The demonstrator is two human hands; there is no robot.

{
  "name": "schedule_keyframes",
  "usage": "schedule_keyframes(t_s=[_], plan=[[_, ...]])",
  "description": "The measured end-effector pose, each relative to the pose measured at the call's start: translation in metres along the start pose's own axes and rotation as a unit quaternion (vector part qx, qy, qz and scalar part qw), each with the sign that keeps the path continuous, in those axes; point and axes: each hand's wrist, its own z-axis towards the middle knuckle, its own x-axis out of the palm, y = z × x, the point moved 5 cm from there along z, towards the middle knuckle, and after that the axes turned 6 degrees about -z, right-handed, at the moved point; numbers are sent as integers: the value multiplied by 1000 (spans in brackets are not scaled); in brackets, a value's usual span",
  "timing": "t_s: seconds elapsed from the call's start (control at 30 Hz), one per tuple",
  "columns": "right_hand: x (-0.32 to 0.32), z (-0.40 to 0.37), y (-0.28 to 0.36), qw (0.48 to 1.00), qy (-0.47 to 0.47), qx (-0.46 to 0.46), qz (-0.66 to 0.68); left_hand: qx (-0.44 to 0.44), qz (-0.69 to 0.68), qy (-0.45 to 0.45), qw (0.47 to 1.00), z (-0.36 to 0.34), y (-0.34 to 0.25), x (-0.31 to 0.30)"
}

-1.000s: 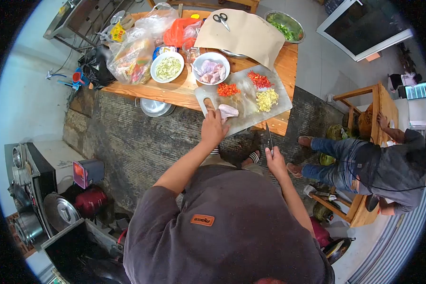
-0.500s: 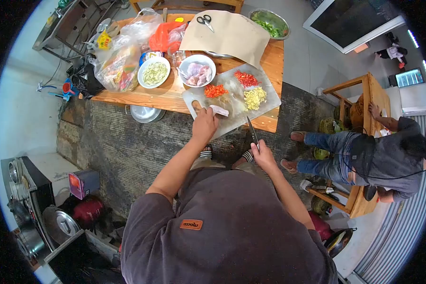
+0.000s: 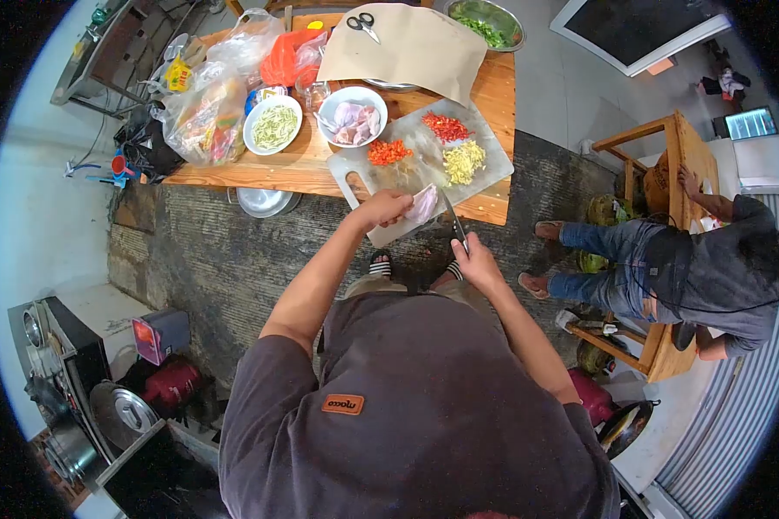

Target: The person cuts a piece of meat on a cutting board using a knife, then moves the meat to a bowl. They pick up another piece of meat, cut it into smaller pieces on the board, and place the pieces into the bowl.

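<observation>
My left hand [image 3: 386, 208] is closed on a pale piece of raw chicken [image 3: 421, 205] at the near edge of the white cutting board [image 3: 496, 166]. In my right hand [image 3: 479, 262] is a knife [image 3: 453, 222], its blade pointing toward the board just right of the meat. Chopped orange-red chili [image 3: 389, 152], chopped red chili [image 3: 446, 128] and a pale yellow chopped heap [image 3: 464, 162] lie on the board. Behind it, a white bowl [image 3: 322, 122] contains more raw chicken pieces [image 3: 355, 124].
A bowl of pale shreds [image 3: 275, 128], plastic bags [image 3: 203, 121], brown paper [image 3: 415, 48] with scissors [image 3: 363, 26], and a metal bowl of greens [image 3: 485, 31] crowd the wooden table. To the right, another person [image 3: 710, 268] stands at a wooden table [image 3: 697, 164].
My left hand has shifted right and slightly toward me, turning the chicken piece more upright. The knife is now closer to the meat, and the view has shifted slightly.
</observation>
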Motion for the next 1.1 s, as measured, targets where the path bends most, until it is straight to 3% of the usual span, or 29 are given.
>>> schedule_keyframes(t_s=[0.07,0.2,0.27,0.4,0.47,0.5,0.57,0.6,0.67,0.77,1.1], plan=[[4,3,-1,1000,9,13,-2,-24,-32,30,999,5,3,10],[27,19,-1,1000,10,0,-2,-15,5,-4,1000,12,10,2],[36,24,-2,1000,-3,1,14,65,72,-89,991,17,18,-7],[43,24,6,1000,-1,-21,18,76,-3,-135,988,5,23,-11],[45,21,9,1000,13,-13,-14,100,138,-196,966,1,27,-17],[46,21,8,1000,14,-12,-16,99,136,-196,966,-8,23,-13],[49,22,6,1000,-20,-22,-10,252,325,-335,848,-54,-17,-4],[52,23,5,1000,-18,-22,-10,250,326,-335,848,-61,-22,-2],[53,23,0,999,-42,-26,-14,391,434,-282,761,-75,-38,18],[52,19,1,999,-34,-11,-15,394,455,-245,760,-56,-21,38],[55,15,-2,998,-60,-23,1,424,462,-255,736,-43,-19,39]])
